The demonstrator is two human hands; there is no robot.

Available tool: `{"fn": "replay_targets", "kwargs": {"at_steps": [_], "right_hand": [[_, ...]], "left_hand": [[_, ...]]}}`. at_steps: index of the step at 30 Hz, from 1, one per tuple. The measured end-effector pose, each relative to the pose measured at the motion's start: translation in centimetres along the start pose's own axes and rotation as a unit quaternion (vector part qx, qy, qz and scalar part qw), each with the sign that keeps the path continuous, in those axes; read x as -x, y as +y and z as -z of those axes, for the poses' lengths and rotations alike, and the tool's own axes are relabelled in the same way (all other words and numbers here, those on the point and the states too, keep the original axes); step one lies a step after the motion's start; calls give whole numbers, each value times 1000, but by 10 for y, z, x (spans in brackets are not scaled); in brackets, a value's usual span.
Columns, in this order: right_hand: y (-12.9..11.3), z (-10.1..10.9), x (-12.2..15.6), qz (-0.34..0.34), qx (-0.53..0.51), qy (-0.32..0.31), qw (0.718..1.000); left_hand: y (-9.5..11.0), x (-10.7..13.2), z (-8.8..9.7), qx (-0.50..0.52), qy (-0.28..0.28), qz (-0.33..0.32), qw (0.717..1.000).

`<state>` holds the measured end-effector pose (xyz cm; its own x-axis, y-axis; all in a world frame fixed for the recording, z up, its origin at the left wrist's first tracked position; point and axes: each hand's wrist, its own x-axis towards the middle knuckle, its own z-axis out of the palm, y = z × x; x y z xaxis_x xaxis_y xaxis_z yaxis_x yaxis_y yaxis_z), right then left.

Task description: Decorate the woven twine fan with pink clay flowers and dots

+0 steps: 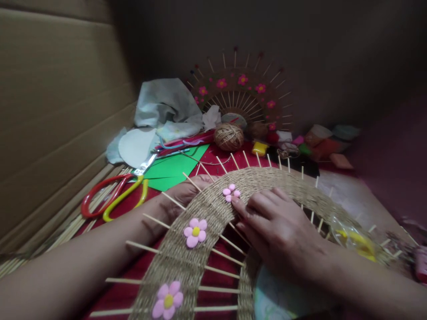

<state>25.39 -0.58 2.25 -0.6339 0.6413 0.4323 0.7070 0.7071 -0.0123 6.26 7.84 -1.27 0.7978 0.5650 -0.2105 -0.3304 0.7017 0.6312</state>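
A curved woven twine band (213,200) with thin wooden sticks through it arches in front of me. Two complete pink flowers with yellow centres sit on it, an upper flower (195,232) and a lower flower (168,301). Farther up lies a cluster of pink petals (231,192) with no yellow centre. My right hand (273,222) has its fingers bent together, the index fingertip touching the lowest petals. Behind and under the band is my left hand (191,189), against its outer edge; its fingers are mostly hidden.
Scissors (115,195) with red and yellow handles lie left, beside green sheets (173,169). A twine ball (229,136) stands behind, before a finished flowered fan (238,84) leaning on the wall. Cardboard (60,89) walls the left side. A plastic bag (353,238) holds something yellow.
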Motion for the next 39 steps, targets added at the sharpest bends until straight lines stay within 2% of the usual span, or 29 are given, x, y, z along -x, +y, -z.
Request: {"fn": "replay_targets", "kwargs": {"at_steps": [7,13,21,29,39], "right_hand": [[6,5,1,12,-30,53,998],[11,5,0,2,9,22,1000],[10,2,-1,-7,19,7,1000],[14,9,-5,-2,-27,55,998],[14,5,-13,4,24,2,1000]], "left_hand": [[0,3,-2,-29,20,-3,999],[-1,1,3,-49,17,-16,999],[2,4,-6,-71,6,-3,997],[2,-1,0,-90,-23,-12,996],[2,-1,1,-93,-27,-8,995]]}}
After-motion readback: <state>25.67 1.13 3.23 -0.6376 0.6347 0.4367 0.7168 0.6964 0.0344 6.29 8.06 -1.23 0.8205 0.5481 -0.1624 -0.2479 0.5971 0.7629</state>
